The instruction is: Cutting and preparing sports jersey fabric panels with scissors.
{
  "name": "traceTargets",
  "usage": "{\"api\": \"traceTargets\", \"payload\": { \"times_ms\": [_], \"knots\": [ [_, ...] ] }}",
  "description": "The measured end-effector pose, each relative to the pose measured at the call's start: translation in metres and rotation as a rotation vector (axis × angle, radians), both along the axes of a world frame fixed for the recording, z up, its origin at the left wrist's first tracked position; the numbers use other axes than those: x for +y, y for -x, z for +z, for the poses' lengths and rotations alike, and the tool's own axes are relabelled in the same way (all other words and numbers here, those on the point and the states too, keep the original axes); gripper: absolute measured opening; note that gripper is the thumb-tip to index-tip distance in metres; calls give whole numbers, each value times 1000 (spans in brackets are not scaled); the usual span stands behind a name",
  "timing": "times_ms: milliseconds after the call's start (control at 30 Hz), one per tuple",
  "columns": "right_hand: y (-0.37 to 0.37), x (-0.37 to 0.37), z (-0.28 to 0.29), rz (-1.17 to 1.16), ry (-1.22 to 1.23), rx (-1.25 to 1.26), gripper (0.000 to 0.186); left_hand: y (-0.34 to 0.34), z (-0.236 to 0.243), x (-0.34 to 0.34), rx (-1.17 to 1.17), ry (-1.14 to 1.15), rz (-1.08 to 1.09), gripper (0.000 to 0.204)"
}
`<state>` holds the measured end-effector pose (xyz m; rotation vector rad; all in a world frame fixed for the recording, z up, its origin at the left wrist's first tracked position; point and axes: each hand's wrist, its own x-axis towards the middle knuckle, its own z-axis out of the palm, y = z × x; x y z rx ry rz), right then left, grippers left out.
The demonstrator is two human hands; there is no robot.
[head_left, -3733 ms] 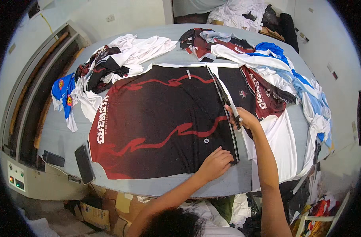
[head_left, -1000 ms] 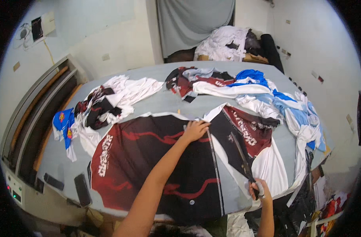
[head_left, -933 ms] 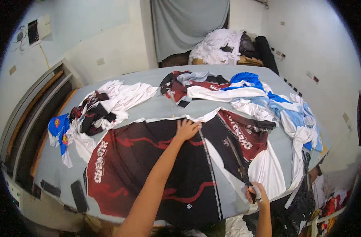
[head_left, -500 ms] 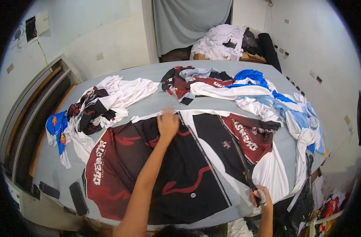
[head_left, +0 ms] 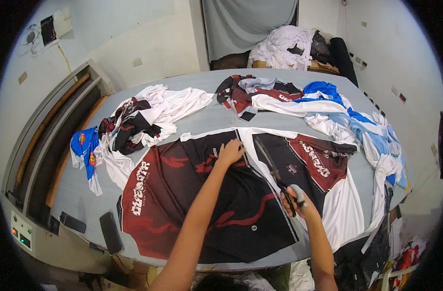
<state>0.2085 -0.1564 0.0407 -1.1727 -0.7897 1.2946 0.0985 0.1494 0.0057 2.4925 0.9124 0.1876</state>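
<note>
Spread over the near part of the table lies a black and dark red printed fabric panel [head_left: 192,194] with white lettering and a narrow patterned strip along its right edge. My left hand [head_left: 231,151] rests on its upper part by that strip, fingers stretched out. Long dark scissors [head_left: 271,162] are gripped in my right hand [head_left: 301,206], which has a white wrapping at a finger. Their blades point up and away, above the gap between the panel and a second black and red piece [head_left: 299,162] with white borders on the right. Whether the blades touch fabric I cannot tell.
Crumpled white and dark garments [head_left: 134,116] lie at the far left of the table [head_left: 197,114]; blue, white and red ones [head_left: 323,104] curve along the far right. Two dark flat objects, one a black slab [head_left: 110,234], lie near the left edge. Rollers [head_left: 51,126] stand left.
My right hand has brought the scissors up and left from the right-hand piece toward the strip. My left hand has shifted right to the strip. The whole view has shifted slightly.
</note>
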Motion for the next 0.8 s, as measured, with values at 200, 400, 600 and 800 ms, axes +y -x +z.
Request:
{"api": "traceTargets", "payload": {
  "times_ms": [200,400,600,800],
  "knots": [
    [10,29,-3,-9,217,-33,42,24,-25,3,-63,-130,49,82],
    [19,31,-2,37,257,-47,40,29,-20,17,-37,-38,11,86],
    [34,59,-9,-19,313,-131,35,32,-18,16,74,54,23,82],
    [38,74,-11,-49,253,-40,37,33,-21,16,46,90,31,77]
  ]
}}
